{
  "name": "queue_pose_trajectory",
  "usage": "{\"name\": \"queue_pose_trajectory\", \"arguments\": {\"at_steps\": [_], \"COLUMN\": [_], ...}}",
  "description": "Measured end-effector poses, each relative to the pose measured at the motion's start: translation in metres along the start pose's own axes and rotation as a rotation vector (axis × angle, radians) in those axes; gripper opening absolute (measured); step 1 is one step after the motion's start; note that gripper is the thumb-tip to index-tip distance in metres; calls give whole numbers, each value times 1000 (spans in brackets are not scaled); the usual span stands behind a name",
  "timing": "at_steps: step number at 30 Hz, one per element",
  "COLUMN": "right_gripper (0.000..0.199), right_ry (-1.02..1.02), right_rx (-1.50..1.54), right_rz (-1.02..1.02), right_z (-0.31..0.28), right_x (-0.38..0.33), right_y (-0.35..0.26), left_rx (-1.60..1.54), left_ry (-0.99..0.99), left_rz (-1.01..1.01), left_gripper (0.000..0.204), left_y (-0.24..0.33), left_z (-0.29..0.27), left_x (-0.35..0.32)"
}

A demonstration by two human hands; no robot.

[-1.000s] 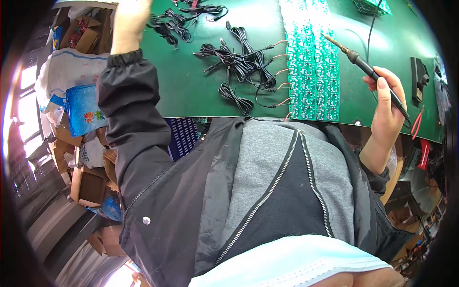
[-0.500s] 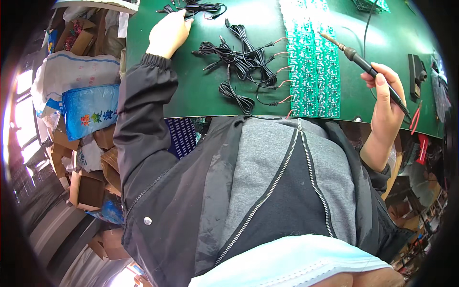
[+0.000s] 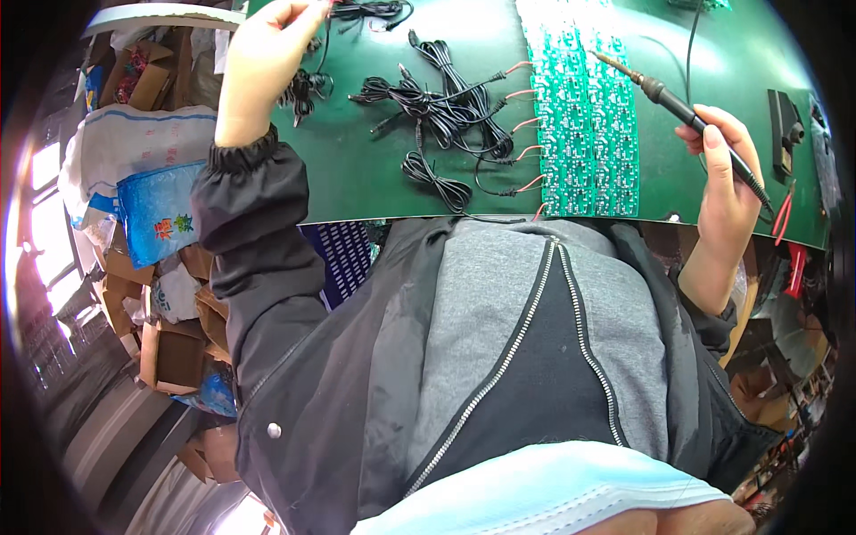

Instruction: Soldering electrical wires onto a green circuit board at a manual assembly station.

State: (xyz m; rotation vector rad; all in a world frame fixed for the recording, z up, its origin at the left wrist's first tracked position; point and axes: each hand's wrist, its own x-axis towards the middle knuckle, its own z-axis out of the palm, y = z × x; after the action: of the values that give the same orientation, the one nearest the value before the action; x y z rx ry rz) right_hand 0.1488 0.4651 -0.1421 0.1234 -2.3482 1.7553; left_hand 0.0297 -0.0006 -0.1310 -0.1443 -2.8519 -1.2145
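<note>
My left hand point(image 3: 266, 64) is at the top left with thumb and fingers pinched on a black cable point(image 3: 303, 94), whose coiled bundle hangs beside the hand. My right hand point(image 3: 729, 178) grips a soldering iron point(image 3: 673, 105) by its black handle. The iron's tip points up and left, over the right-hand strip of green circuit boards point(image 3: 584, 125). Along the left edge of the boards, thin red wires join them to several black cables point(image 3: 446, 102), which lie tangled on the green table. Another black cable bundle point(image 3: 370, 11) lies near my left fingertips.
A black stand-like holder point(image 3: 785, 134) and red-handled tweezers point(image 3: 784, 217) lie at the right of the green table point(image 3: 357, 192). The iron's cord point(image 3: 691, 45) runs up the table. Bags and open cardboard boxes point(image 3: 171, 357) are stacked on the left.
My left hand has moved left and slightly up, now pinching a black cable whose bundle hangs lower. My right hand and the soldering iron have barely shifted.
</note>
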Motion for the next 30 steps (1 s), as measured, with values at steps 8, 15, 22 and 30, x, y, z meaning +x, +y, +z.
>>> {"name": "queue_pose_trajectory", "arguments": {"at_steps": [8, 15, 22, 30], "right_gripper": [23, 24, 22, 24], "right_ry": [-52, -58, -122, -200], "right_rx": [23, 36, 12, 106], "right_rz": [-24, 20, 26, 49], "right_z": [9, 1, 22, 37], "right_x": [4, 4, 10, 24], "right_y": [-6, 2, 3, 15], "left_rx": [-41, -97, -173, 7], "left_ry": [-208, -293, -208, -108], "left_rz": [245, 207, 160, 226], "left_gripper": [19, 21, 21, 18], "left_y": [73, 71, 73, 65], "left_z": [138, 158, 173, 178], "left_x": [-21, -7, -7, -5]}}
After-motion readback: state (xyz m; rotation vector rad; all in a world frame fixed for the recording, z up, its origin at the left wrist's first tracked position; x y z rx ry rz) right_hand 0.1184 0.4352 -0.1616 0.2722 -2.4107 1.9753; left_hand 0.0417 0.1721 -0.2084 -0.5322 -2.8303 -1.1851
